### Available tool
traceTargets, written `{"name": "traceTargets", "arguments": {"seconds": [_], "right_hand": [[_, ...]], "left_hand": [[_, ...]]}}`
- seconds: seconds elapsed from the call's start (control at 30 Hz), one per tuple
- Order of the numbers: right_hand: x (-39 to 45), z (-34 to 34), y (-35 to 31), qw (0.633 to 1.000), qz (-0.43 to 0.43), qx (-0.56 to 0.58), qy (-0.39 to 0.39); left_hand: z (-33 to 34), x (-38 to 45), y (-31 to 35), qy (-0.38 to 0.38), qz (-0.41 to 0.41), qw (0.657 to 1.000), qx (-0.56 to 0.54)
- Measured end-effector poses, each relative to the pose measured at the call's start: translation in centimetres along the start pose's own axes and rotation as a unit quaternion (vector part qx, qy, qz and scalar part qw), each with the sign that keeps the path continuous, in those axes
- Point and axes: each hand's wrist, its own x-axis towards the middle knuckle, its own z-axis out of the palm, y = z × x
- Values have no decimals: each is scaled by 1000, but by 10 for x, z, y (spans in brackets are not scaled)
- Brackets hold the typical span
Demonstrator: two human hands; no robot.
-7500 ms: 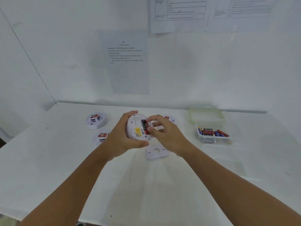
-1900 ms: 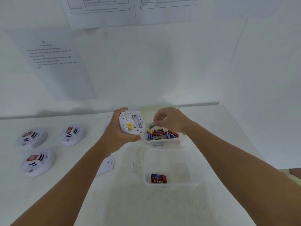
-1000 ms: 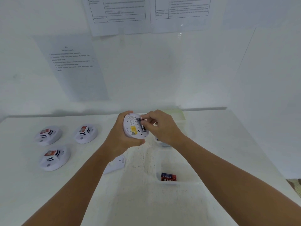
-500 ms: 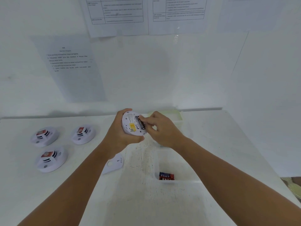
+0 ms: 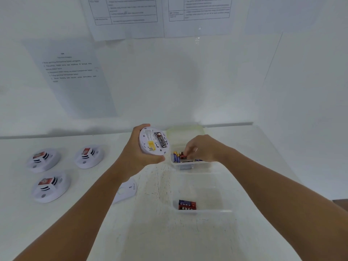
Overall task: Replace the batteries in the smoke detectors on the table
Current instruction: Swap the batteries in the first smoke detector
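While two red-and-blue cylindrical batteries [image 5: 187, 205] lie in the near clear plastic tray [image 5: 224, 210], the left hand [image 5: 140, 157] grips the round white smoke detector [image 5: 154, 142] above the table, and the right hand's fingertips [image 5: 186, 151] pinch a battery inside the far clear container [image 5: 190, 164].

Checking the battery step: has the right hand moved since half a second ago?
Yes. The right hand left the held smoke detector and went right, into the battery box.
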Motion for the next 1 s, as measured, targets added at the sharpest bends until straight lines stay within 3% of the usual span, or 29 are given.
{"name": "traceTargets", "arguments": {"seconds": [0.23,0.5,0.7,1.0], "right_hand": [[18,6,1,988,-23,-141,-55],[21,6,0,977,-46,-195,-67],[8,-13,-2,999,-29,11,-40],[1,-12,-30,988,-72,134,14]], "left_hand": [[7,6,0,-6,-6,1000,10],[7,8,-5,4,-13,1000,26],[6,8,-7,19,-19,999,21],[3,5,-9,26,-12,999,27]]}}
